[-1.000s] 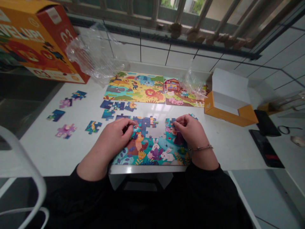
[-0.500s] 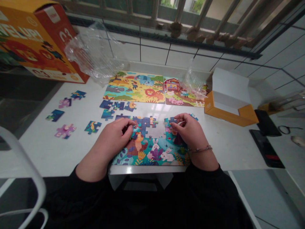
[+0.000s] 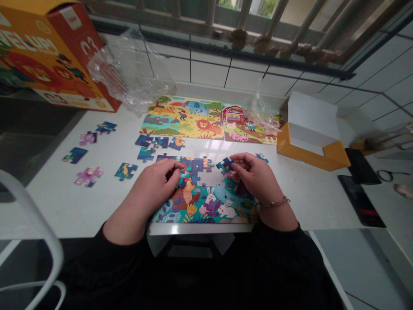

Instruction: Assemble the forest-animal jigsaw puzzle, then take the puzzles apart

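Note:
A partly assembled jigsaw puzzle point(image 3: 211, 209) with rabbits and plants lies at the front edge of the white table, with a gap in its upper middle. My right hand point(image 3: 253, 174) pinches a dark blue puzzle piece point(image 3: 225, 165) between thumb and fingers, tilted over the right side of the gap. Over the puzzle's left part rests my left hand point(image 3: 155, 181), its fingers curled and the thumb near the forefinger. Teal shows at those fingertips; whether it is a loose piece or part of the puzzle, I cannot tell.
Loose puzzle pieces point(image 3: 88, 176) lie to the left, and several dark ones point(image 3: 146, 153) above the puzzle. Behind are a finished animal puzzle point(image 3: 183, 118), a farm puzzle point(image 3: 237, 135), clear plastic wrap point(image 3: 129, 73), a large orange box point(image 3: 80, 56), an open small box point(image 3: 309, 150) and a phone point(image 3: 361, 200).
The dark blue piece in my right hand has turned and shifted slightly left, and now sits tilted against the puzzle's edge. My left hand has hardly moved.

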`<action>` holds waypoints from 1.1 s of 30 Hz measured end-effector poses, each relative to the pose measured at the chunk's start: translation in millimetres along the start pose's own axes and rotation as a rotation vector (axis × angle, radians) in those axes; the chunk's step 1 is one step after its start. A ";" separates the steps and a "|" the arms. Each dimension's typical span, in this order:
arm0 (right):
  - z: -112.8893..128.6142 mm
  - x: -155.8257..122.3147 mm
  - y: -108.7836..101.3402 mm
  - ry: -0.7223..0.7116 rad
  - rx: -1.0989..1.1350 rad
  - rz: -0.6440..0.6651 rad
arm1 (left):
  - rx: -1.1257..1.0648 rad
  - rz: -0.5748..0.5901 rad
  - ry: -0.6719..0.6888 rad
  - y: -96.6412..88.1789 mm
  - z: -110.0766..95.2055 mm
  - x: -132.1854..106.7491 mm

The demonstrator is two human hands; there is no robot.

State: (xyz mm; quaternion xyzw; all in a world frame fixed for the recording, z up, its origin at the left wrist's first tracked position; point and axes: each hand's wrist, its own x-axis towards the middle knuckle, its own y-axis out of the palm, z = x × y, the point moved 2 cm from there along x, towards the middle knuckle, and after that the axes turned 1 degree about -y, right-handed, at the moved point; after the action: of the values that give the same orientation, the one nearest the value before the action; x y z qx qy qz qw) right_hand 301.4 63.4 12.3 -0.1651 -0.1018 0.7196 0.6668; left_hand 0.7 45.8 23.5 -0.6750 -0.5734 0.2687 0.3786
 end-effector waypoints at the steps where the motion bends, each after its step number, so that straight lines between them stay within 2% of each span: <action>1: -0.9 0.5 -2.8 0.011 -0.002 -0.031 | -0.002 0.000 0.000 0.0 0.4 -0.1; 5: -11.2 3.4 -18.8 0.056 0.036 -0.127 | -0.005 0.005 0.005 1.0 2.9 0.2; 13: -33.6 3.9 -50.6 0.171 0.018 -0.144 | 0.016 0.007 -0.001 2.3 5.3 1.9; 17: -33.4 4.4 -52.4 0.172 -0.016 -0.161 | 0.026 0.011 -0.002 2.1 5.2 1.9; 26: -34.3 8.9 -51.1 0.071 -0.165 -0.229 | 0.035 0.005 0.000 3.7 8.3 2.3; 33: -26.6 5.8 -49.0 0.054 -0.088 -0.249 | 0.027 0.008 -0.003 2.7 5.8 3.5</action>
State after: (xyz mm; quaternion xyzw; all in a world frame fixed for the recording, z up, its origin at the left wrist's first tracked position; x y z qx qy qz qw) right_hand 356.3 71.6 5.0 -0.1996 -0.1352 0.6216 0.7453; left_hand -1.7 50.2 18.1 -0.6716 -0.5677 0.2790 0.3858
